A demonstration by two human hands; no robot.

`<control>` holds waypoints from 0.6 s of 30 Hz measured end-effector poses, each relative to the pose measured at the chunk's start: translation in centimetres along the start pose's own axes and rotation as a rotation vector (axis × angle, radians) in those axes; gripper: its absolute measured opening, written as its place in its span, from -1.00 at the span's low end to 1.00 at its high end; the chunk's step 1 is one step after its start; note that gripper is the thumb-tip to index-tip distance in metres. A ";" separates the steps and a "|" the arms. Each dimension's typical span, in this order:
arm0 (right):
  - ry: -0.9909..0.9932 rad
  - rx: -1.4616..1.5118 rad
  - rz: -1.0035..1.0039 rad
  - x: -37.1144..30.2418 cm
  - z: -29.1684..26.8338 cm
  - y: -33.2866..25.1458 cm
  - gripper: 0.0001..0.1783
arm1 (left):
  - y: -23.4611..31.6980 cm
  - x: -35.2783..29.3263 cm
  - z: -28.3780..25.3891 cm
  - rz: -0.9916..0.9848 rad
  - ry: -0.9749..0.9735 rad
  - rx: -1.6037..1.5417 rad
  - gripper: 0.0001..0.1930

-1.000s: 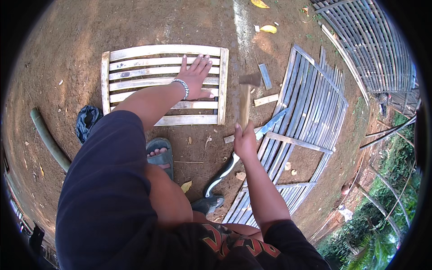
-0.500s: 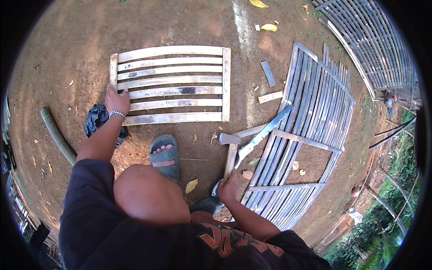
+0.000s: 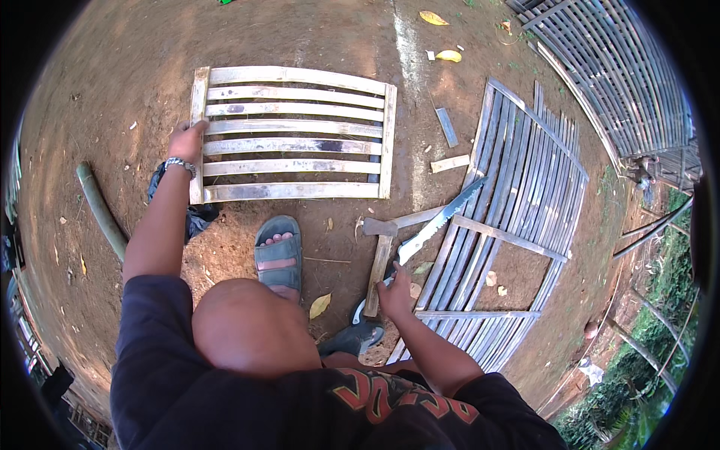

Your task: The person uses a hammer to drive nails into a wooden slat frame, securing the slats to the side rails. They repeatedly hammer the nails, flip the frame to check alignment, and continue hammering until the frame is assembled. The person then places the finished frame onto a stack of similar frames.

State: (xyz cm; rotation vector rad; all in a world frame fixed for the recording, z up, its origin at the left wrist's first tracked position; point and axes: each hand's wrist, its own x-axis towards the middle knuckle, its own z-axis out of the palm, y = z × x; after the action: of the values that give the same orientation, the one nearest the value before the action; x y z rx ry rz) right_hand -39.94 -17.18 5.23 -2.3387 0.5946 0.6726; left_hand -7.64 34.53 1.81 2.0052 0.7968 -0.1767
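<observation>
- pale bamboo slatted frame (image 3: pixel 292 146): laid out ahead of the person, up & left of the tools, prob. so its whole face can be seen & reached; whether l. end is raised a bit can't be told.
- end bar (image 3: pixel 199 97), l. side: clasped by l. hand (image 3: pixel 187 142), thumb on top, other fingers mostly hidden round outer edge; likely used as grip pt. b/c it's narrow enough to be closed around, unlike the broad slatted face.
- black plastic bag (image 3: pixel 201 215): partly covered by l. forearm & frame's near corner; reason for its spot not shown.
- r. hand (image 3: pixel 395 294): placed low at the saw's grip, fingers bent, one reached along it; whether fully closed can't be told, palm being hidden.
- saw (image 3: pixel 456 204): pointed away from the body, tip over edge of bigger slatted panel (image 3: pixel 512 238); handle turned toward the person, apparently for easy reach.
- wood-handled tool (image 3: pixel 379 262): set just beside r. thumb, metal head outward; contact w/ fingers unclear.
- sandalled foot (image 3: pixel 279 259): planted nr. frame's near edge, prob. for balance.
</observation>
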 end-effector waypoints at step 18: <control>-0.399 1.243 0.305 12.7 -17.4 -5.7 -0.07 | 4.2 -14.0 -2.1 0.584 0.107 -0.985 -0.41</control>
State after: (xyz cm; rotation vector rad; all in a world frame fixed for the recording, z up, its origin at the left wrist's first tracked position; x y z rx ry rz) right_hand -21.56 -27.90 11.90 -0.9480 0.8505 0.6048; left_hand -16.44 28.30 11.88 1.2137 0.2252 0.5662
